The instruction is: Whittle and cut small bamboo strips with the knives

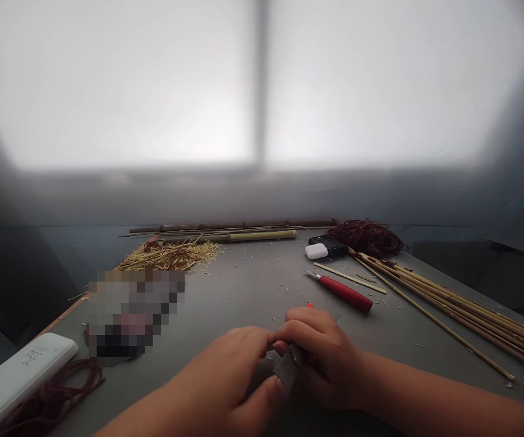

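My left hand [238,370] and my right hand [330,352] meet low in the middle of the head view. Between them is a small flat grey piece [286,368] with a metal-like sheen. My left thumb presses against its lower edge, and my right fingers curl round its upper side. A red bit [310,306] shows just beyond my right knuckles; whether it belongs to the grey piece I cannot tell. Past my right hand, a red-handled carving knife [343,294] lies on the grey table [243,291], near a thin pale strip [350,278].
Bamboo sticks [444,297] lie along the right, by a dark red cord bundle [365,237]. A white case [316,251] touches a black box [330,244]. Bamboo [262,236] and shavings [170,256] lie at the back. At left are a power bank [25,379] and a pixelated object [134,315].
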`<state>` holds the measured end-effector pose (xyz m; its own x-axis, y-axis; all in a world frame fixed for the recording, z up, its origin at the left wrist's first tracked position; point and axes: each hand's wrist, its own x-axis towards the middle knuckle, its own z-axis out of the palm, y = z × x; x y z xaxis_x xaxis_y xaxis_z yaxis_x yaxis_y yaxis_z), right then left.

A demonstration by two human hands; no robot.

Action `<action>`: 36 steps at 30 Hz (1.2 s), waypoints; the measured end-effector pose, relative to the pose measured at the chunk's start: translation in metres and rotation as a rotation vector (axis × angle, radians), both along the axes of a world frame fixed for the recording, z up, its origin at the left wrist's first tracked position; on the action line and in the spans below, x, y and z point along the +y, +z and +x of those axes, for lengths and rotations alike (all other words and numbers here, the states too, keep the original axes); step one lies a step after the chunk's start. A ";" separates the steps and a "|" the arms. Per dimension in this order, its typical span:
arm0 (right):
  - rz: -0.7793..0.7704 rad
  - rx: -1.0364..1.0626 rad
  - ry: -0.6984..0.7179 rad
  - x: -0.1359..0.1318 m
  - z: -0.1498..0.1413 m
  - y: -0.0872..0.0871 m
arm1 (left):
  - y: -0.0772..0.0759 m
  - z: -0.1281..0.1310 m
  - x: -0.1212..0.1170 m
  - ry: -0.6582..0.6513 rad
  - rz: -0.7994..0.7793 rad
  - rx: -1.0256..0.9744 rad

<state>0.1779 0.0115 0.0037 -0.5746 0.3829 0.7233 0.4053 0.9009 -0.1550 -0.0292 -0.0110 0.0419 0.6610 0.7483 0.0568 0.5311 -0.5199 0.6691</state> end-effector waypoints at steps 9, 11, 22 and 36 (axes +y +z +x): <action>-0.014 0.029 -0.043 0.001 0.001 0.000 | -0.028 0.016 0.009 0.094 -0.140 -0.158; -0.009 0.039 -0.059 0.002 0.001 -0.002 | -0.029 0.019 0.010 0.055 -0.190 -0.204; 0.004 0.106 -0.151 0.005 0.002 0.000 | -0.042 0.023 0.019 0.120 -0.454 -0.632; -0.024 -0.060 -0.119 0.009 0.000 -0.003 | -0.037 0.023 0.011 0.028 -0.470 -0.644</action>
<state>0.1778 0.0208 0.0003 -0.5658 0.4680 0.6788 0.5186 0.8421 -0.1484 -0.0058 0.0003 0.0048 0.5860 0.8047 0.0958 -0.0258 -0.0996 0.9947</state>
